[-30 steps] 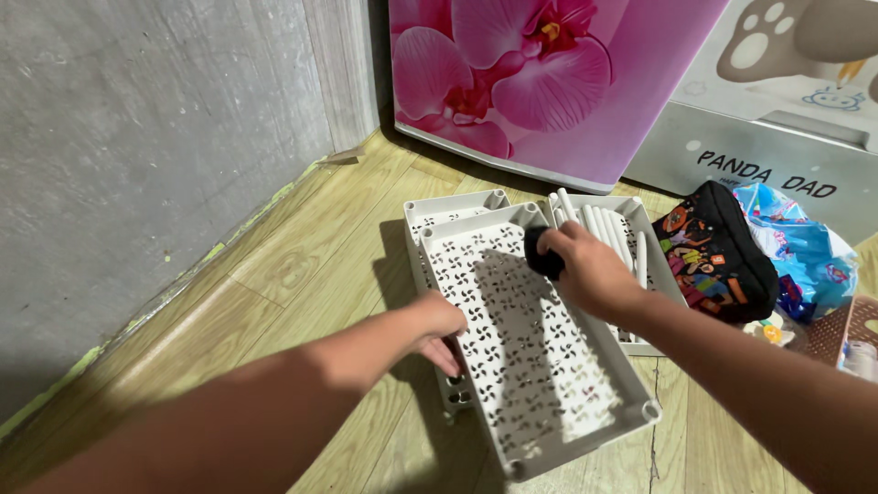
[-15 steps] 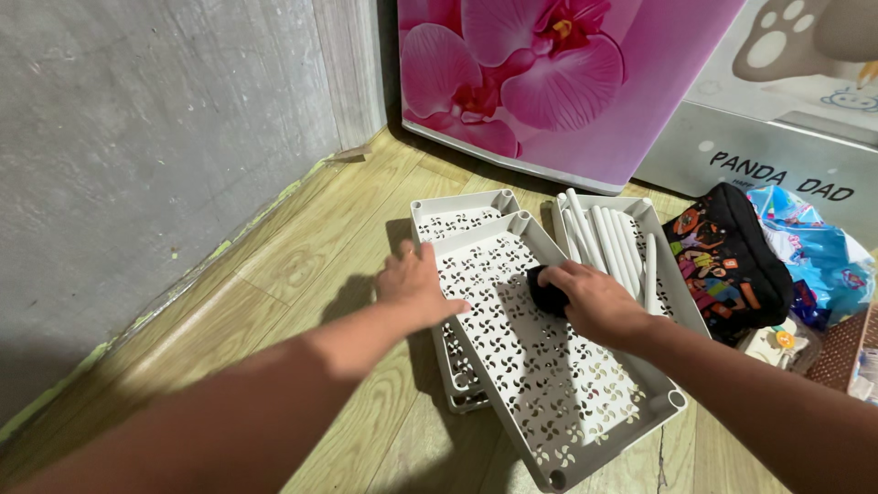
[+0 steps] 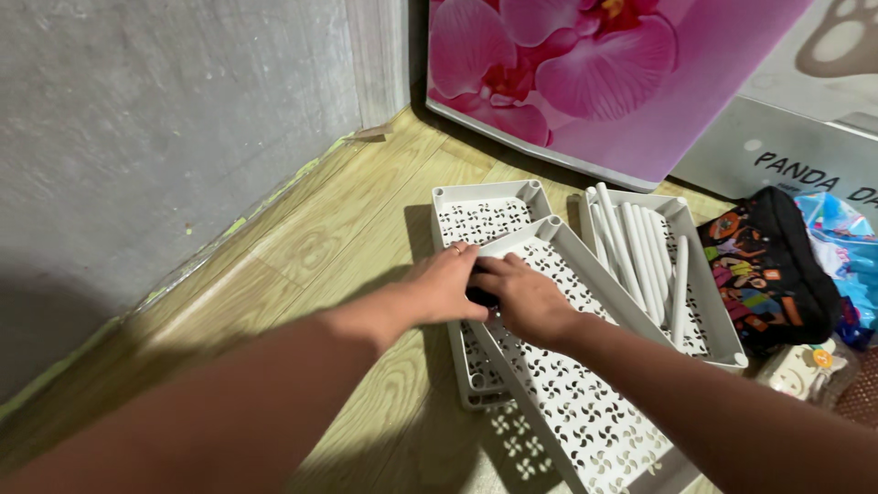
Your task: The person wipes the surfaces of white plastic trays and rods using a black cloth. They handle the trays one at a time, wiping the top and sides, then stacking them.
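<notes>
My left hand (image 3: 445, 284) and my right hand (image 3: 519, 297) meet at the near-left rim of a white perforated plastic tray (image 3: 585, 402) that lies tilted across other trays. A small black object (image 3: 481, 297) sits between the two hands, gripped by my right hand; my left fingers touch it and the tray rim. Under the tilted tray lies a second perforated tray (image 3: 483, 217). A third tray (image 3: 702, 316) to the right holds several white tubes (image 3: 640, 261).
The trays rest on a wooden floor (image 3: 347, 238) next to a grey wall (image 3: 137, 137). A pink flowered panel (image 3: 585, 73) stands at the back. A black patterned bag (image 3: 764, 270) and blue packaging (image 3: 846, 247) lie at the right.
My right hand slid with the black object down the tilted tray toward its left rim. My left hand moved right and now meets it there.
</notes>
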